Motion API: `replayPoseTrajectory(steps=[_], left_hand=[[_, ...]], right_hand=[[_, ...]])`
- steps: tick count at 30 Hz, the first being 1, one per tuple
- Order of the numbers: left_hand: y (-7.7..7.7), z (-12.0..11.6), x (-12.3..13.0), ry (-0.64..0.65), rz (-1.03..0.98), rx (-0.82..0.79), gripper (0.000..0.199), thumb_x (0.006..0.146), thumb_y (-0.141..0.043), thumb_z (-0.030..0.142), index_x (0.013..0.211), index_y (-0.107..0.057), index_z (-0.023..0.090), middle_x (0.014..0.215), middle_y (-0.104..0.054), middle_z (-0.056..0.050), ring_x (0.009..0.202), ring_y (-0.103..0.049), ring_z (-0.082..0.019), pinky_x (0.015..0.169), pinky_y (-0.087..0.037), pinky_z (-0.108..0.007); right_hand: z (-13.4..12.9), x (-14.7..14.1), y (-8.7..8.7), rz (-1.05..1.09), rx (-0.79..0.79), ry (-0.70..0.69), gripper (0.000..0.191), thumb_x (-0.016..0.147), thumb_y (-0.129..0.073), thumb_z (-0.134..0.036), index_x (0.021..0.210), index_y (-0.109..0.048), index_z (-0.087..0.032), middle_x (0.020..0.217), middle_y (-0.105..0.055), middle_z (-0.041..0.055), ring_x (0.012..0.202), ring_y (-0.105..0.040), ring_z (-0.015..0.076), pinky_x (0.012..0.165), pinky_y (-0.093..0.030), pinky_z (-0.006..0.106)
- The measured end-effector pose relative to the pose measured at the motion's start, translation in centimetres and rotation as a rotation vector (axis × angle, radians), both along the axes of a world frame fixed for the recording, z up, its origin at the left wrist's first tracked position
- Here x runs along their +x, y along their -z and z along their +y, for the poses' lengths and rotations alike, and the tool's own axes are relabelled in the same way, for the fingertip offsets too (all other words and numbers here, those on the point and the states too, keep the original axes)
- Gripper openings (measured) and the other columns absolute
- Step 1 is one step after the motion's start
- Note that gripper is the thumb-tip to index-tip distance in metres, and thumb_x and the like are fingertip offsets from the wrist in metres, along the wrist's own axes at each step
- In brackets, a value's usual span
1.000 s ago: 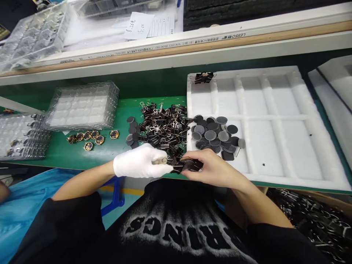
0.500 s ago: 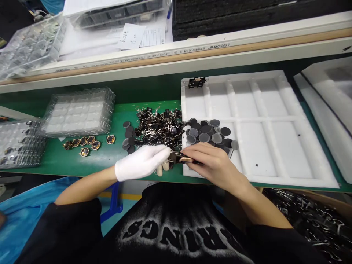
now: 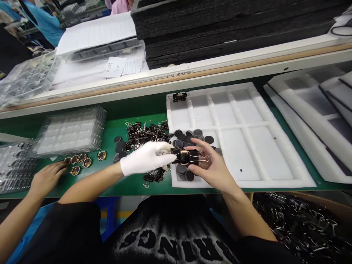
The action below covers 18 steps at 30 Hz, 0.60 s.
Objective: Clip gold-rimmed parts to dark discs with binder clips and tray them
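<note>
Table (image 3: 114,128) topped in green is running across the view beneath a white shelf (image 3: 233,75), both ends cut off by the frame. A stack of black foam sheets (image 3: 228,33) is sitting above, its top out of view. A white foam tray (image 3: 242,156) is covering much of the table's right half, and a box of black clips (image 3: 291,227), cropped at the corner, is showing below it.

Both forearms are angling inward from the lower corners, the hands meeting near the tray's left edge. The white-gloved left hand (image 3: 148,159) is facing right, thumb and fingers clamping on the left binder clip (image 3: 176,156). The bare right hand (image 3: 213,167) is curving around the right binder clip (image 3: 193,157), thumb and fingers standing apart; whether its fingertips are touching anything is hard to tell.

A co-worker's hand (image 3: 49,176) is resting beside the gold-rimmed round pieces (image 3: 82,157). The left arm and glove are partly hiding a heap of binder clips (image 3: 143,134). Dark discs (image 3: 198,134) are lying on the tray, some behind the right hand. Smallest, a round gold-edged piece (image 3: 184,157) is sitting between the two clips and between the hands.
</note>
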State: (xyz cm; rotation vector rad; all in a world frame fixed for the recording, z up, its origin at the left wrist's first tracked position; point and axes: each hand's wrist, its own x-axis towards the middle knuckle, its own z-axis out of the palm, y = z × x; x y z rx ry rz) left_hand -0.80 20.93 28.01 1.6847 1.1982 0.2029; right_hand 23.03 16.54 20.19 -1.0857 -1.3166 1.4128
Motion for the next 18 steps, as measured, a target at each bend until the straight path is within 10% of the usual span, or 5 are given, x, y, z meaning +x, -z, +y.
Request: replayPoseTrajectory(steps=[5,12,18], left_hand=[[-0.1,1.1,1.0,0.115,0.017,0.073,0.031,0.089,-0.062,0.045,0.071,-0.060,0.020,0.060,-0.064,0.004,0.050,-0.055,-0.011,0.049,-0.039,-0.024],[-1.1,4.2,1.0,0.273,0.089,0.235,0.026,0.090,-0.063,0.044,0.082,-0.067,0.020,0.068,-0.062,0.004,0.057,-0.052,-0.010,0.054,-0.039,-0.023],[0.6,12.1,2.0,-0.212,0.010,0.579,0.021,0.085,-0.072,0.034,0.082,-0.067,0.014,0.083,-0.068,-0.006,0.076,-0.061,-0.015,0.064,-0.047,-0.029]], right_hand=[[0.7,-0.4,0.9,0.045,-0.103,0.165,0.033,0.070,-0.091,-0.036,0.096,-0.078,-0.023,0.086,-0.079,0.0041,0.074,-0.076,0.0215,0.068,-0.067,0.036],[1.9,-0.1,0.4,0.061,-0.012,0.147,0.039,0.077,-0.087,-0.037,0.112,-0.073,-0.025,0.109,-0.077,0.0071,0.093,-0.076,0.0238,0.079,-0.067,0.039],[3.8,1.0,3.3,-0.463,0.428,0.503,0.045,0.095,-0.066,-0.036,0.138,-0.057,-0.027,0.141,-0.058,0.0141,0.134,-0.056,0.0311,0.111,-0.049,0.055]])
